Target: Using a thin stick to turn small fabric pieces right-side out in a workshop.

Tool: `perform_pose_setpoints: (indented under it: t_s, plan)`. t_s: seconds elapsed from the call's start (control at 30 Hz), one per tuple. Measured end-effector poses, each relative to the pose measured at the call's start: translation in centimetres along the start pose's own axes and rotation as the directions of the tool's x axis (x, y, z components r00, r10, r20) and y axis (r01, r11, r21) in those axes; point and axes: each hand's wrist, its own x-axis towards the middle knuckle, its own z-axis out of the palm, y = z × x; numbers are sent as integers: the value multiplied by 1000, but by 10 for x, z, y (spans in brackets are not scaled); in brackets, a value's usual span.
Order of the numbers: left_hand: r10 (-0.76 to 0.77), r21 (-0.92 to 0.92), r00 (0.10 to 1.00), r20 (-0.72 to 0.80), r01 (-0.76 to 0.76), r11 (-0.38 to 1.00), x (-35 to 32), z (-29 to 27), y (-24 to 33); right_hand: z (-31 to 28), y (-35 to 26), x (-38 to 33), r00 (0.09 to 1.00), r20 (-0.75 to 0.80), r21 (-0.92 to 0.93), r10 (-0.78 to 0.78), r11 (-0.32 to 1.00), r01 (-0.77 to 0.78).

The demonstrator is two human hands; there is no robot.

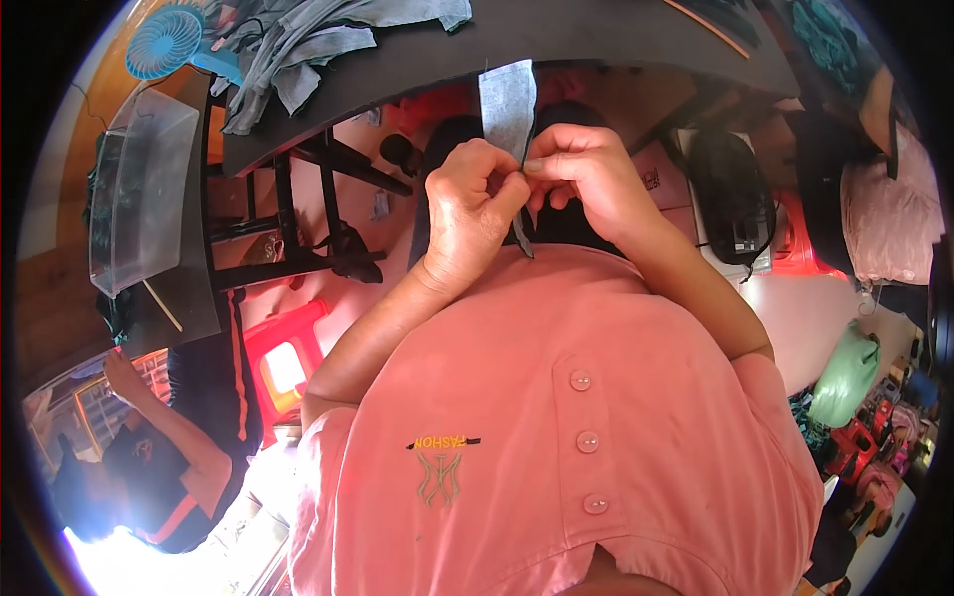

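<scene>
Grey-blue cloth strip [508, 104], pinched in fingers [566, 162], far end spread.

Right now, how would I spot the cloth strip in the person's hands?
Start at the dark table across the top, then drop past its near edge to the left hand and right hand. The grey-blue strip sticks up between them, its wide end toward the table. Unlike the similar pieces heaped on the table's left, it is in those hands.

From the head, one wide fisheye faces down — near the hands [469, 204] [588, 171].
</scene>
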Motion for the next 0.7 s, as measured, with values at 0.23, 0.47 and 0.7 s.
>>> perform_pose_setpoints:
  t_s: [0.23,0.47,0.7]
  plan:
    - [-3,-51,1000,21,4,999,5,8,6,-9,9,2,999,-40,61,-30,998,32]
    - [-67,-100,997,38,71,993,4,18,-6,-13,11,-6,993,-106,-12,-46,999,45]
    - [-18,-39,997,73,21,999,8,22,-3,-26,28,6,997,-55,17,-60,998,61]
